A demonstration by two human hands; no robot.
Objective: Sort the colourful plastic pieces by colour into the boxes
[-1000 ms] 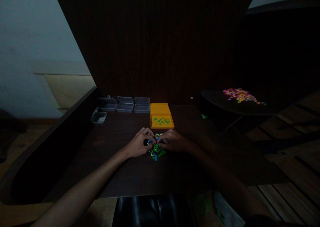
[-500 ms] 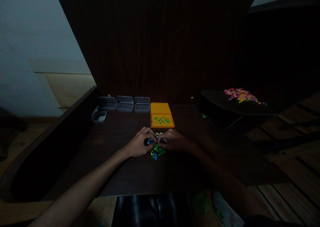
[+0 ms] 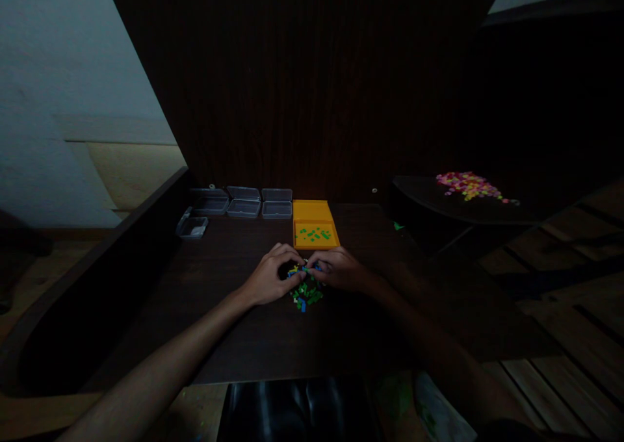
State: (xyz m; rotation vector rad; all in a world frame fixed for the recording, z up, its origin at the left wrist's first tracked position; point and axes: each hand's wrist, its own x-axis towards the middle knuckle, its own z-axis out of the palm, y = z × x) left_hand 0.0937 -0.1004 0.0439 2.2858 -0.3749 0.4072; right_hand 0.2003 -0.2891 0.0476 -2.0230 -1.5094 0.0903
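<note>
Head view, and both hands meet over a heap of small bricks (image 3: 306,294) on the dark surface (image 3: 234,344), right at the middle of the near side! On one flank comes the left hand (image 3: 268,278), its thumb and forefinger curved with a gap between them, yellow and blue bricks showing inside the curve; whether the tips pinch a piece, nobody can tell in this gloom. Opposite it, the right hand (image 3: 340,270) bends in from the other side, fingers curled down, tips just beside the left thumb; a speck of green shows there, but whether they are clamped on it cannot be told. Below the fingertips spread mostly green bricks, with a blue one at the near edge. Just beyond the hands sits a yellow box (image 3: 316,247), lid raised at the back, green pieces (image 3: 316,235) scattered across its floor. Along to the left, three clear boxes (image 3: 244,208) stand in a row with lids up, and a smaller clear container (image 3: 192,228) sits in front of the farthest one. Over on the right, a pink and yellow pile (image 3: 468,186) brightens a dark ledge (image 3: 418,192), well apart from the hands.
</note>
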